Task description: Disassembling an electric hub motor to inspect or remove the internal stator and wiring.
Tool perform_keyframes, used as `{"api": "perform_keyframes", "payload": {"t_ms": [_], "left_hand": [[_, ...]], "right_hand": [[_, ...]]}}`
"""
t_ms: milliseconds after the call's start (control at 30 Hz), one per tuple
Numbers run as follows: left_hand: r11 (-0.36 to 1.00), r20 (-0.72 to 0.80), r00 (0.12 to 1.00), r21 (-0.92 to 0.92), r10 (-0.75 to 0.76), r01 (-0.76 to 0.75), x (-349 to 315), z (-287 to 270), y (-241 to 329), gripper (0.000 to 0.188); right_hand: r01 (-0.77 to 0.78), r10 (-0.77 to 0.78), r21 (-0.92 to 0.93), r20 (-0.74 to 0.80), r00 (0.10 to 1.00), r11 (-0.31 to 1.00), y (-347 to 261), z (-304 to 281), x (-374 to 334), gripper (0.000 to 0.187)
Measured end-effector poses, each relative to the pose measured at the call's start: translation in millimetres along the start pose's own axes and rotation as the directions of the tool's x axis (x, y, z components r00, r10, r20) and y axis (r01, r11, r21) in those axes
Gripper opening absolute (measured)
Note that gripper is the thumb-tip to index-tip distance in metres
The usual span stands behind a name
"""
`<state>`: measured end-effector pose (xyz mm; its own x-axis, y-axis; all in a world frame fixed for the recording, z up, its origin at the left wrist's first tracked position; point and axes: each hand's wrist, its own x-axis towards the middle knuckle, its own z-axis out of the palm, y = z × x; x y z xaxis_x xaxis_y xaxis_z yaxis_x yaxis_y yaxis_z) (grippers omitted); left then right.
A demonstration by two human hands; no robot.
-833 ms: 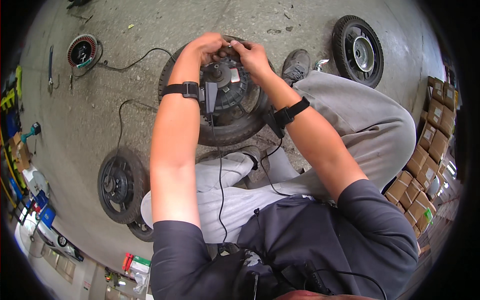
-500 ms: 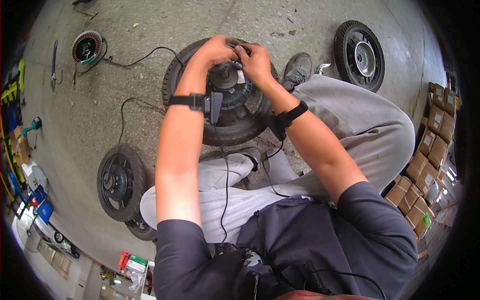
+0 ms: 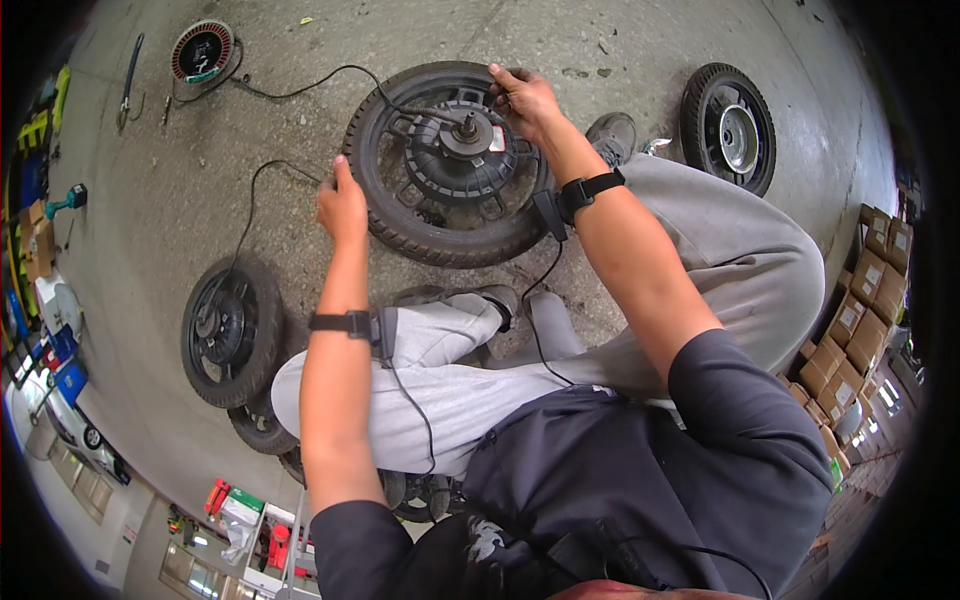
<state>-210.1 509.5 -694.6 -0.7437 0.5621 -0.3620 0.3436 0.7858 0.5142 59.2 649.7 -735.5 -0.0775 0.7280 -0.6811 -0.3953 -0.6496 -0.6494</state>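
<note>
A spoked wheel with a black tyre [image 3: 455, 245] lies on the floor in front of me. At its centre is a round, ribbed hub motor [image 3: 460, 165] with an upright axle and a dark cable. Just off the tyre's left edge is my left hand [image 3: 343, 208], one digit pointing up, the others loosely bent and nothing visible in them. My right hand [image 3: 525, 104] is over the wheel's upper right part, one digit stretched out and the others bent; whether it touches the rim is unclear. Neither hand appears to hold anything.
A wheel [image 3: 728, 130] lies at the right; another wheel [image 3: 232, 330] is at the left. A cable runs to a ring-shaped motor stator [image 3: 203, 52] at the far left. Beyond are a teal power tool [image 3: 72, 197] and stacked cardboard boxes [image 3: 845, 325].
My hands were together over the far side of the hub motor. They have parted, the left coming back to the tyre's left edge and the right staying upper right. The view has turned slightly.
</note>
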Motion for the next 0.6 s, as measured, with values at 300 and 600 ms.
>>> {"api": "perform_keyframes", "payload": {"t_ms": [300,600], "left_hand": [[0.973,-0.192,0.959,-0.061,0.208,-0.223,-15.9,11.0,4.6,0.060],[0.925,-0.327,0.877,-0.022,0.353,-0.380,-17.4,14.4,0.7,0.032]], "right_hand": [[0.462,-0.449,-0.613,0.188,0.873,0.641,16.9,4.5,-24.4,0.033],[0.155,-0.153,0.025,-0.049,0.987,0.988,12.8,2.9,-11.0,0.033]]}}
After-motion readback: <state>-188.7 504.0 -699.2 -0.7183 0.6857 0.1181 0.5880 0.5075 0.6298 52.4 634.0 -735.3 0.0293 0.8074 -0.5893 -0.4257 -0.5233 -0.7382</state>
